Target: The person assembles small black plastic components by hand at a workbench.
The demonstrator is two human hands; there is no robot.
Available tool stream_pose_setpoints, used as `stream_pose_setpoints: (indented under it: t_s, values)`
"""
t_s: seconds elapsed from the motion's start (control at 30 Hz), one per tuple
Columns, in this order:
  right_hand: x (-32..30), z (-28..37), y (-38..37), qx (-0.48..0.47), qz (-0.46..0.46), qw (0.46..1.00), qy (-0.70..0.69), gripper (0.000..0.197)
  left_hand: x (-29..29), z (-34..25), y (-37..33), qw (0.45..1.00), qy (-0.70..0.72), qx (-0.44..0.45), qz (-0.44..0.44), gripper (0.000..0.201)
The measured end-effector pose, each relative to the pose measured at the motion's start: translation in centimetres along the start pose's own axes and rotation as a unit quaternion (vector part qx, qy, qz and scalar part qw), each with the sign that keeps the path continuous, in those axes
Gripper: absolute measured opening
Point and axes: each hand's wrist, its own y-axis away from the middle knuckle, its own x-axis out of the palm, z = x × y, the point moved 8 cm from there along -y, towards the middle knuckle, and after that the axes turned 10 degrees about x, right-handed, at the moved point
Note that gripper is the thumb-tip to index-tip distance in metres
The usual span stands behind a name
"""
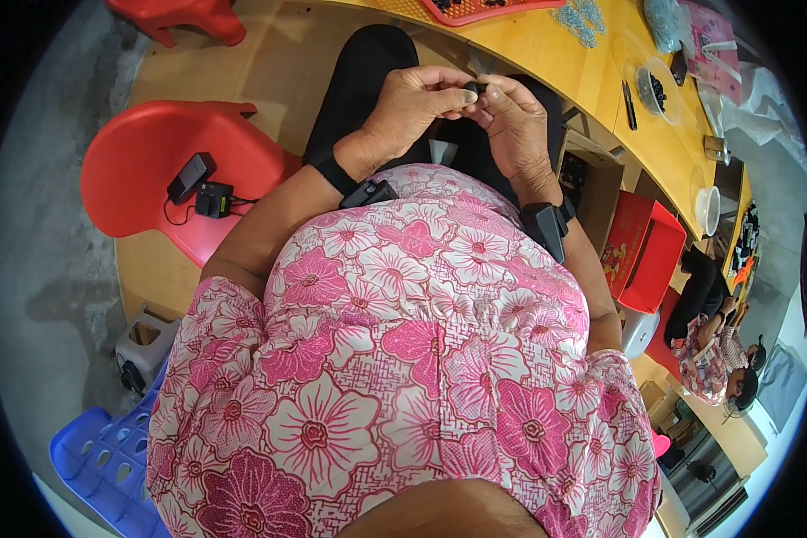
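Note:
Above my lap, my left hand (pixel 411 108) and my right hand (pixel 516 121) meet with fingertips pinched together. Between them sits a small black part (pixel 476 88), gripped from both sides; its exact kind is too small to make out. Both hands are closed on it, the thumbs pressing toward each other. Dark bands with box-shaped devices go round both wrists, such as the right wrist device (pixel 544 229).
A yellow table (pixel 592 85) curves across the front and right, bearing a red tray (pixel 475 9), clear small pieces (pixel 581 20), a black pen (pixel 629 105) and a clear bowl (pixel 659 90) of black parts. A red chair (pixel 125 170) stands left. Another person (pixel 713 350) sits far right.

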Motion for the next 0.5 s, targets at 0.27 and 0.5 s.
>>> stream_pose_setpoints:
  t_s: [0.27,0.5]
  values:
    - [1.5,-0.9,-0.1,0.125,0.084,0.988,-0.029,0.025,-0.3,-0.9,-0.1,0.997,-0.052,0.054,0.000,0.023]
    - [2.5,-0.5,0.2,0.143,0.093,0.985,-0.018,0.029,-0.3,-1.5,-0.2,0.991,-0.083,0.105,0.001,0.020]
